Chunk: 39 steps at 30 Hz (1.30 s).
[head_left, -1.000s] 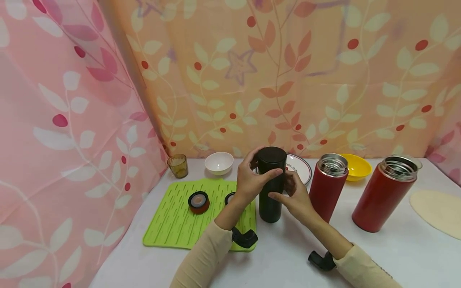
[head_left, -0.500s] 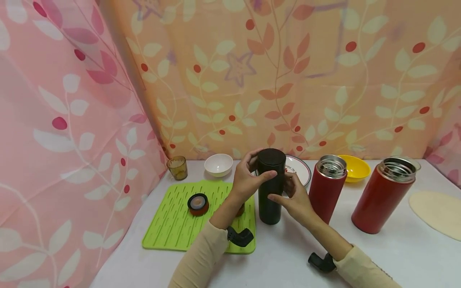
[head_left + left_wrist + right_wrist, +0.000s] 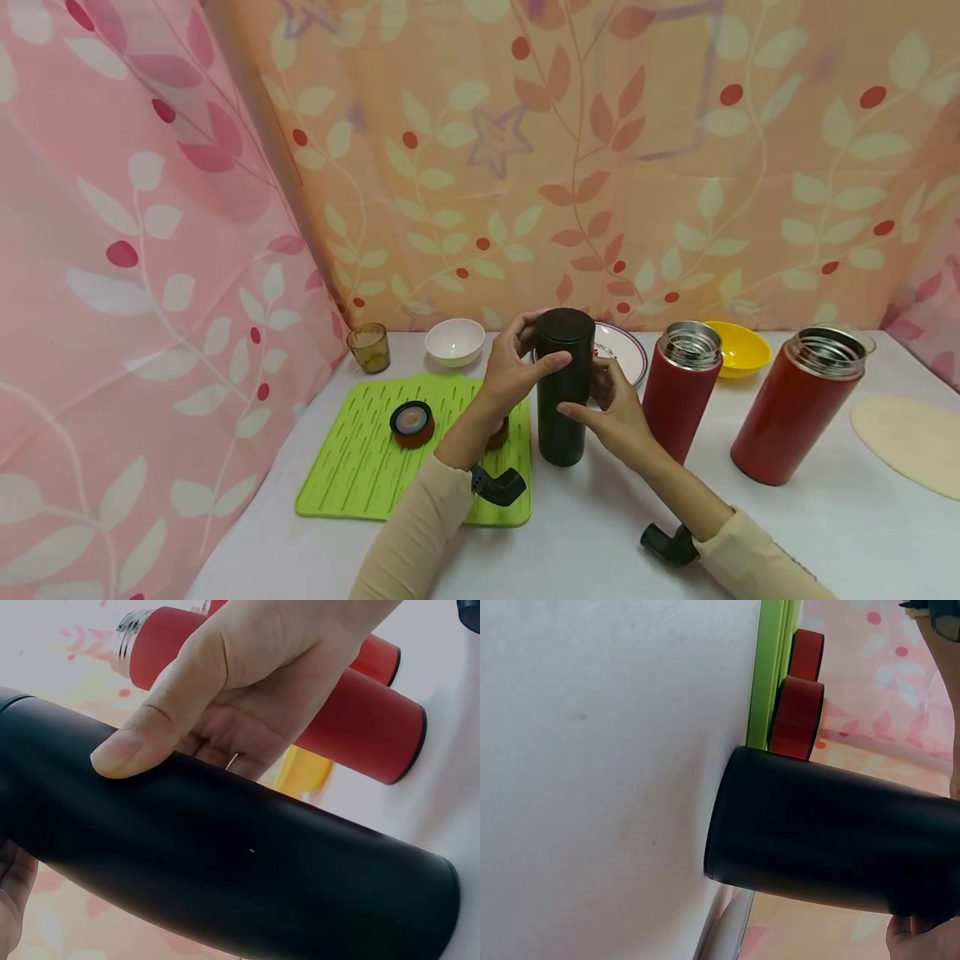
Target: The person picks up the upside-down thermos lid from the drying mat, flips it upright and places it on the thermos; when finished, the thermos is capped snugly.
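A black vacuum flask with its black lid on stands upright on the white table. My left hand grips it at the top from the left, thumb across the front near the lid. Lower on the body, my right hand grips it from the right; in the left wrist view that right hand has its thumb along the black wall. The flask's base is at the table in the right wrist view. Fingers behind the flask are partly hidden.
Two red-and-black lids lie on a green draining mat at left. An open dark red flask and a larger red flask stand right. Behind are an amber glass, white bowl, plate and yellow bowl.
My left thumb has slid left across the flask's upper front, and the left wrist has swung a little left. My right hand and the flask stay in place.
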Tool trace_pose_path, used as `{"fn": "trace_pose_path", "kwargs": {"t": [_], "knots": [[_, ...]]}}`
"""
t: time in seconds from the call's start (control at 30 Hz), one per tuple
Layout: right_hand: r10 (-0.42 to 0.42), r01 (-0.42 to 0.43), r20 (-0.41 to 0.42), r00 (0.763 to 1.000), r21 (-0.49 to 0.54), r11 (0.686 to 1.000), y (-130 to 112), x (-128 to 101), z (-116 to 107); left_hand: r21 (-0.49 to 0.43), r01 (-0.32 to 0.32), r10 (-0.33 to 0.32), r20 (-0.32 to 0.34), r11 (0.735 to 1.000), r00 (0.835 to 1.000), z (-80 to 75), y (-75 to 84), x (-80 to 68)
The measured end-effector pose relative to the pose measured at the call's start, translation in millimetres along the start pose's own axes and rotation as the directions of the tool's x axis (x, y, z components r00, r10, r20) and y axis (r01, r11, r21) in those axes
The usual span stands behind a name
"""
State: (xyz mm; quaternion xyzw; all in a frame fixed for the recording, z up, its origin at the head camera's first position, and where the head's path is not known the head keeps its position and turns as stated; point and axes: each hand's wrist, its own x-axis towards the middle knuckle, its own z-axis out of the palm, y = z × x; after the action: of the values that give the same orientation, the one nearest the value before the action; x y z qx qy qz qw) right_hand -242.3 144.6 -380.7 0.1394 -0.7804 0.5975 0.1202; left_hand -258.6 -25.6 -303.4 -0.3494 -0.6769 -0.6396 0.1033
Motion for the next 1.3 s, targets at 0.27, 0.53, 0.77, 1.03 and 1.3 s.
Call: {"fn": "trace_pose_path", "kwargs": {"t": [0.27,0.53,0.77,1.03,1.3], "knots": [[0.012,-0.012,-0.009,1.000,-0.007,1.000,0,0,0,-0.003,0.015,-0.015,-0.049,1.000,0.999,4.5,0.5,-3.0],[0.030,-0.031,-0.008,1.000,-0.016,0.999,2,-1,1,0.071,0.113,-0.097,-0.197,0.991,0.976,18.7,11.0,-3.9],[0.022,-0.022,-0.011,1.000,-0.021,1.000,1,-1,1,0.134,0.051,-0.030,-0.160,0.990,0.987,14.4,13.0,-5.0],[0.006,-0.006,-0.009,1.000,-0.019,1.000,1,0,0,0.085,0.009,-0.004,-0.069,0.996,0.998,2.8,3.0,-3.3],[-0.020,0.020,-0.013,1.000,-0.015,1.000,1,0,0,0.083,0.010,-0.010,-0.002,0.997,1.000,-3.1,5.4,0.3]]}}
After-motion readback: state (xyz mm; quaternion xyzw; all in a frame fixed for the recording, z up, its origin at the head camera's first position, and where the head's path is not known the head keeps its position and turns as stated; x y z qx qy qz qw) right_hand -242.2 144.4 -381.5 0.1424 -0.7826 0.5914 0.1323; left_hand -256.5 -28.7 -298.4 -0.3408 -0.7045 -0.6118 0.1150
